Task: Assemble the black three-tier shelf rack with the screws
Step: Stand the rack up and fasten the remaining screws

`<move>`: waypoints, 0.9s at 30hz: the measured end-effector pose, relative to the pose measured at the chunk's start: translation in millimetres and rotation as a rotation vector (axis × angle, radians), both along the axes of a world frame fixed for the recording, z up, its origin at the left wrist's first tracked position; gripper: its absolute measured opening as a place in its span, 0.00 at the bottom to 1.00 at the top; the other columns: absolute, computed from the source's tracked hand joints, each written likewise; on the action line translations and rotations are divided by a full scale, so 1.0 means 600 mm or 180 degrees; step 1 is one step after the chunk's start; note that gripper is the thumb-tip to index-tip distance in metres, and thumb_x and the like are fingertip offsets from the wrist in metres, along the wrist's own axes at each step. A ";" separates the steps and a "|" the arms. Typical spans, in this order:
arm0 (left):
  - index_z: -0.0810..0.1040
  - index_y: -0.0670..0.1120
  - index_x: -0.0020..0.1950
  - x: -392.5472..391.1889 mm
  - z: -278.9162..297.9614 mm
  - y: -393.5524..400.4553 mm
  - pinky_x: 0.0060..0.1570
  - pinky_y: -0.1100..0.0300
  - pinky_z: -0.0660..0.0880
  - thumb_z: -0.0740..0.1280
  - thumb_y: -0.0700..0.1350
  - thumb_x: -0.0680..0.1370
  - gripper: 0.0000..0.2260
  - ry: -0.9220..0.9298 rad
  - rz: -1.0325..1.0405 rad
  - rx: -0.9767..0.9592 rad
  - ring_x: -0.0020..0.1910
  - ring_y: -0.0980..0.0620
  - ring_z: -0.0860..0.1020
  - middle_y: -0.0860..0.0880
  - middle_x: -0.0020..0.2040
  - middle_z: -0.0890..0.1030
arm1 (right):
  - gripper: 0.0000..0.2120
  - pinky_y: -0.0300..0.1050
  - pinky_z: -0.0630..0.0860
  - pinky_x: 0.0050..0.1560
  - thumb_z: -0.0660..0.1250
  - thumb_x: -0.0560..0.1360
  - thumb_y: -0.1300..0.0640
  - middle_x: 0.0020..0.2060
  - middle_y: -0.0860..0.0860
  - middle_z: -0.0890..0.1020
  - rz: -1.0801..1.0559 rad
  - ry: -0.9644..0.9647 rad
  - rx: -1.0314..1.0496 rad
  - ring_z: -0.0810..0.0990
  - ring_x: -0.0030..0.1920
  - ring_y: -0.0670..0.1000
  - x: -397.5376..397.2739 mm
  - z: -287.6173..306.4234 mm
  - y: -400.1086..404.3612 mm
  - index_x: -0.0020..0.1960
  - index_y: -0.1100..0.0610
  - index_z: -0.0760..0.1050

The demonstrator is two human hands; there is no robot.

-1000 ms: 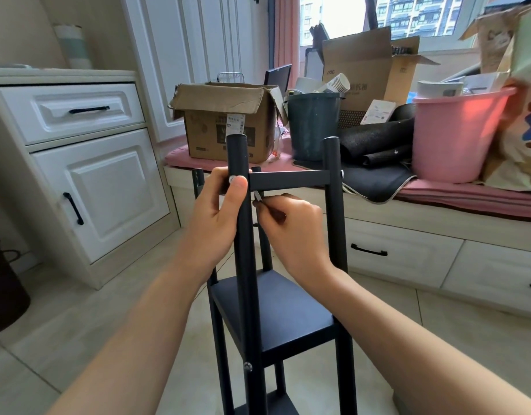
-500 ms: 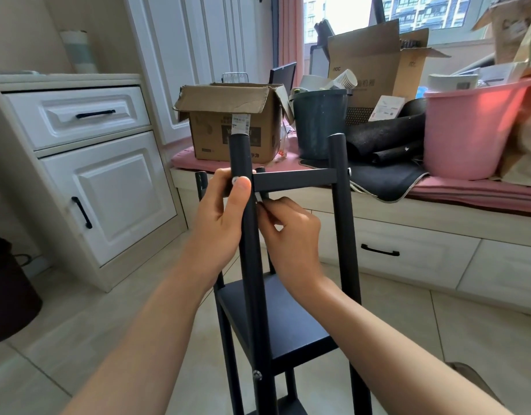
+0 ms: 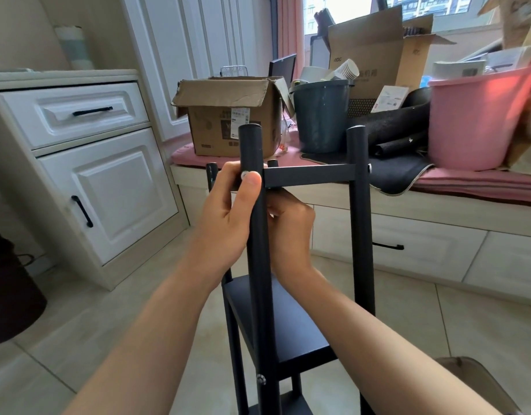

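Observation:
The black shelf rack (image 3: 358,223) stands upright on the floor in front of me, with its middle shelf board (image 3: 291,330) in place and the top shelf edge (image 3: 309,175) level with my hands. My left hand (image 3: 228,217) wraps the near left post, and its thumb presses a silver screw head (image 3: 245,175) at the top joint. My right hand (image 3: 291,232) is behind that post under the top shelf, fingers pinched together; what they hold is hidden. Another screw (image 3: 260,379) shows lower on the post.
A white drawer cabinet (image 3: 87,163) stands left. Behind the rack runs a window bench with a cardboard box (image 3: 228,121), a dark bucket (image 3: 321,115) and a pink tub (image 3: 480,118). A dark bin (image 3: 9,295) stands at the far left on the tiled floor.
The view has drawn closer to the top joint. My right hand has shifted further in under the top shelf behind the post. The left thumb stays on the screw.

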State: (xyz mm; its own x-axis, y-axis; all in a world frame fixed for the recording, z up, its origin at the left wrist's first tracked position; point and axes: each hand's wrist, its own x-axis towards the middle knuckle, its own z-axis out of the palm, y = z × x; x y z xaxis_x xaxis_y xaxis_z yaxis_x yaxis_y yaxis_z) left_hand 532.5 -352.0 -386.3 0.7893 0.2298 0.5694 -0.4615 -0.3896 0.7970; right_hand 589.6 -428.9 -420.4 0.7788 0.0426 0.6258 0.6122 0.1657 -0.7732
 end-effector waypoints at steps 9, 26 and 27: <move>0.74 0.66 0.54 -0.004 0.000 0.001 0.47 0.74 0.72 0.55 0.67 0.78 0.12 -0.0020 0.0076 0.0063 0.48 0.64 0.78 0.63 0.47 0.79 | 0.10 0.41 0.69 0.37 0.68 0.77 0.64 0.32 0.54 0.79 -0.0522 -0.0608 -0.1122 0.73 0.34 0.51 -0.013 0.004 -0.063 0.38 0.64 0.79; 0.74 0.59 0.56 -0.009 -0.001 -0.011 0.47 0.75 0.70 0.53 0.62 0.82 0.13 -0.0035 0.0096 0.0139 0.47 0.64 0.77 0.60 0.46 0.79 | 0.11 0.29 0.65 0.35 0.68 0.78 0.62 0.28 0.43 0.72 -0.0579 -0.0645 -0.1442 0.72 0.32 0.41 -0.023 0.030 -0.097 0.36 0.60 0.80; 0.74 0.59 0.56 -0.008 -0.001 -0.011 0.47 0.75 0.70 0.53 0.63 0.81 0.14 -0.0038 0.0081 0.0123 0.47 0.64 0.77 0.60 0.46 0.79 | 0.12 0.29 0.65 0.34 0.68 0.78 0.62 0.27 0.42 0.71 -0.0599 -0.0647 -0.1416 0.72 0.32 0.41 -0.023 0.028 -0.094 0.35 0.60 0.79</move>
State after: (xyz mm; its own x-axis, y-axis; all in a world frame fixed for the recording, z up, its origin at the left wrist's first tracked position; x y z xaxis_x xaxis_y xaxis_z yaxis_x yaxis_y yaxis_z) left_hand 527.6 -358.6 -386.8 0.7766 0.2273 0.5876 -0.4605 -0.4317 0.7756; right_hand 576.0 -485.3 -403.8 0.6633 0.2096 0.7184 0.7448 -0.2789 -0.6062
